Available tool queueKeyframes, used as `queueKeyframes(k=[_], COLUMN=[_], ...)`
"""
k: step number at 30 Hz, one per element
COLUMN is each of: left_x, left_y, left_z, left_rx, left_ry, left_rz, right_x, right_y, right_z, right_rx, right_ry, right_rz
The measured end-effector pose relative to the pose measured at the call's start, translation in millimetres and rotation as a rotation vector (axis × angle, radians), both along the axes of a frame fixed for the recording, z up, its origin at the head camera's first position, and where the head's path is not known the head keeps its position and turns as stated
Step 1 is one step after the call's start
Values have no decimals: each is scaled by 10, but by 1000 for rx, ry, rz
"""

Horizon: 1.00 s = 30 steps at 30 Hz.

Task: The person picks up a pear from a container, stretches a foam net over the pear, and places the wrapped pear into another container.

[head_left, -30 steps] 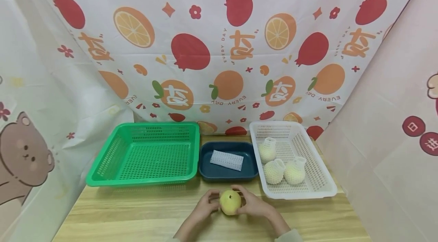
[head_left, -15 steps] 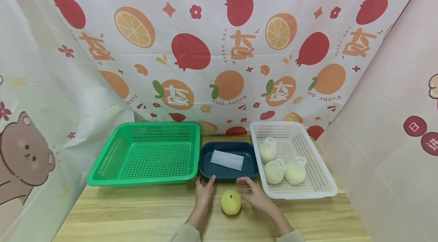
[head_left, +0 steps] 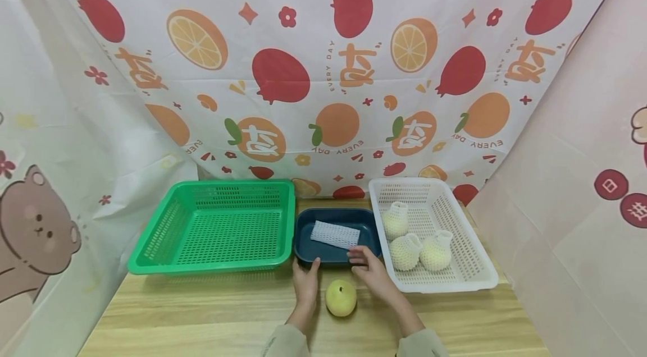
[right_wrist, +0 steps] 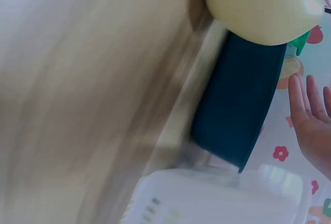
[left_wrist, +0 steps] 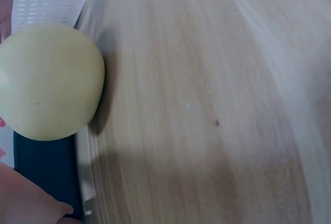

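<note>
A round yellow-green pear (head_left: 341,298) with a short dark stem sits on the wooden table between my two forearms; it looms large in both wrist views. Behind it stands a dark blue tray (head_left: 331,256), with a white foam net sleeve (head_left: 335,234) lying flat inside. My left hand (head_left: 305,284) is at the tray's front left corner, thumb and fingers apart, fingertips right at the rim. My right hand (head_left: 373,274) reaches over the tray's front right edge, fingers extended toward the net sleeve. In the right wrist view its fingers (right_wrist: 298,100) look straight and hold nothing.
A green plastic basket (head_left: 209,269) stands left of the tray. On the right, a white basket (head_left: 467,273) holds several net-wrapped pears (head_left: 405,253). A printed fruit-pattern curtain (head_left: 323,76) hangs behind, with wall sheets at both sides.
Both hands have let go of the pear, which stays on the table. The left hand has moved forward to the tray's corner; the right hand has moved forward over the tray's edge.
</note>
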<state>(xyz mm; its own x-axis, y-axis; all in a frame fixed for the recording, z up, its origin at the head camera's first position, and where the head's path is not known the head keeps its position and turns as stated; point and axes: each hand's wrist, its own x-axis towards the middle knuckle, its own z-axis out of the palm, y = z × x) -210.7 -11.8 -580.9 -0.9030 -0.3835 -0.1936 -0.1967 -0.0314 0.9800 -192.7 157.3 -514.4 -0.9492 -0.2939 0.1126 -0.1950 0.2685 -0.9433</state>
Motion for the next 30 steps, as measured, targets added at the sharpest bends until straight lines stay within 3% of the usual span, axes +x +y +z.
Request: queueKeyframes(k=[7, 14, 17, 23, 30], left_x=[-13, -27, -34, -41, -57], left_y=[16, 35, 39, 46, 43], left_z=[-24, 15, 33, 57, 56], left_rx=[89, 156, 187, 221, 233], left_ry=[2, -11, -15, -23, -20], left_rz=[9, 32, 45, 63, 72], right_x=[-105, -339, -392, -490, -672], right_y=[-128, -146, -166, -210, -275], right_z=[89, -279, -341, -401, -434], right_rx=[45, 98, 142, 351, 539], right_ry=[18, 55, 61, 96, 117], right_rz=[-70, -156, -195, -258, -262])
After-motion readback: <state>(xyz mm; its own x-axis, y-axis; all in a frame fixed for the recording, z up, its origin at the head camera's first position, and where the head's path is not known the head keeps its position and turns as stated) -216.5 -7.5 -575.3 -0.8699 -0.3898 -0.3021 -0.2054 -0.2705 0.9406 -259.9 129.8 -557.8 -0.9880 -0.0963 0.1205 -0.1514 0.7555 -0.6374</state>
